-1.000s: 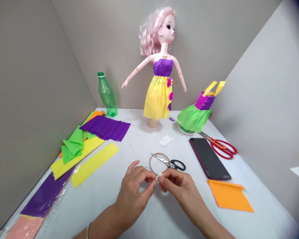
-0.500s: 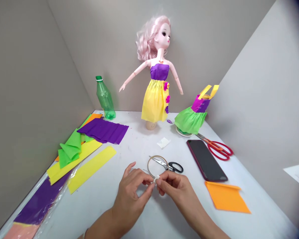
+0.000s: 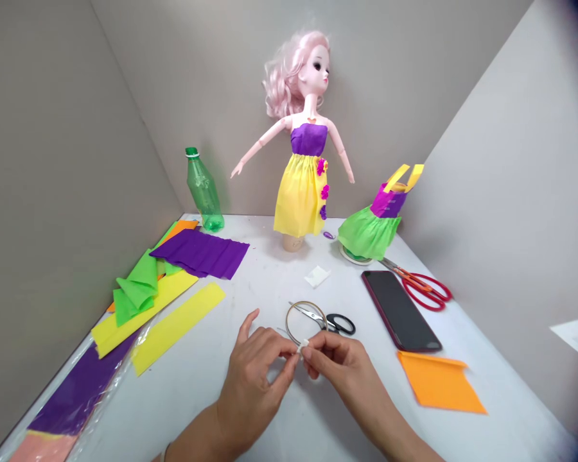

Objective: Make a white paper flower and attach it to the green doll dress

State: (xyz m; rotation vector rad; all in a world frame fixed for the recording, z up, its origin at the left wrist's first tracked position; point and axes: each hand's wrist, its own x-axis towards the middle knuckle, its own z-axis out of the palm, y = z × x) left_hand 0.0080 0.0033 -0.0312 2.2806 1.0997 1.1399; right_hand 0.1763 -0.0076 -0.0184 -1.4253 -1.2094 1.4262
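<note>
Both my hands meet low in the middle of the white table (image 3: 250, 289). Between them stands a thin tan wire ring (image 3: 306, 302), with a small white paper strip (image 3: 303, 345) wrapped at its lower edge. My left hand (image 3: 253, 385) pinches the ring and strip from the left, its thumb raised. My right hand (image 3: 334, 362) grips the strip from the right. Black-handled scissors (image 3: 340, 324) lie just behind the ring, their blades partly behind it. A white paper scrap (image 3: 316, 276) lies farther back.
A doll in a purple and yellow dress (image 3: 302, 186) and a green dress form (image 3: 370, 234) stand at the back. A phone (image 3: 399, 310), red scissors (image 3: 426, 290) and orange paper (image 3: 438, 383) lie right. Crepe paper (image 3: 200, 253) and a green bottle (image 3: 203, 192) sit left. Walls enclose three sides.
The whole scene has shifted slightly in view as my head moved. My hands remain on the ring, with only small finger shifts.
</note>
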